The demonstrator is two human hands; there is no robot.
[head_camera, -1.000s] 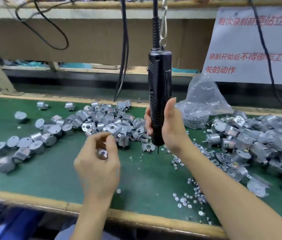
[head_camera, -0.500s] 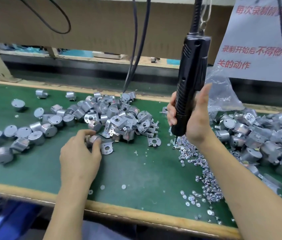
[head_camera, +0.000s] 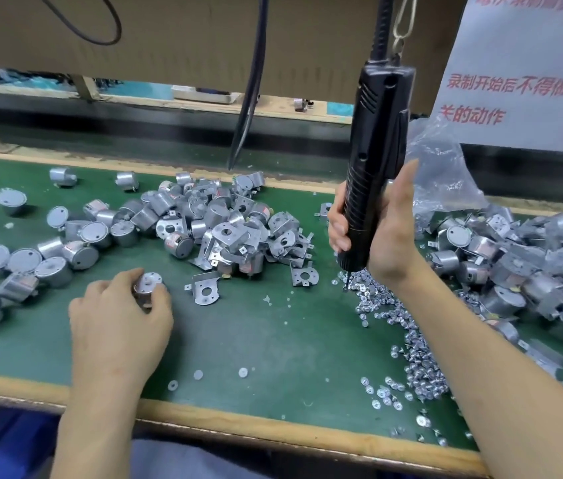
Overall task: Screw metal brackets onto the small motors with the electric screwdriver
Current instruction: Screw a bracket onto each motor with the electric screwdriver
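Note:
My right hand [head_camera: 382, 233] grips the black electric screwdriver [head_camera: 375, 160], which hangs from a cable and hook above. Its bit tip touches the top of a strip of loose screws [head_camera: 408, 337] on the green mat. My left hand [head_camera: 119, 319] rests on the mat with its fingers closed around a small silver motor [head_camera: 147, 286]. A loose metal bracket [head_camera: 205, 288] lies just right of that motor. A heap of motors and brackets [head_camera: 224, 229] sits behind it.
Bare motors [head_camera: 21, 261] are scattered at the left. Another heap of silver parts [head_camera: 515, 267] fills the right side. A clear plastic bag [head_camera: 442, 174] stands behind the screwdriver. A black cable [head_camera: 249, 98] hangs at centre. The wooden table edge [head_camera: 238, 420] runs along the front.
My left hand came down from mid-air to the mat and closed on a motor. My right hand carried the screwdriver to the right and lowered its tip onto the screws.

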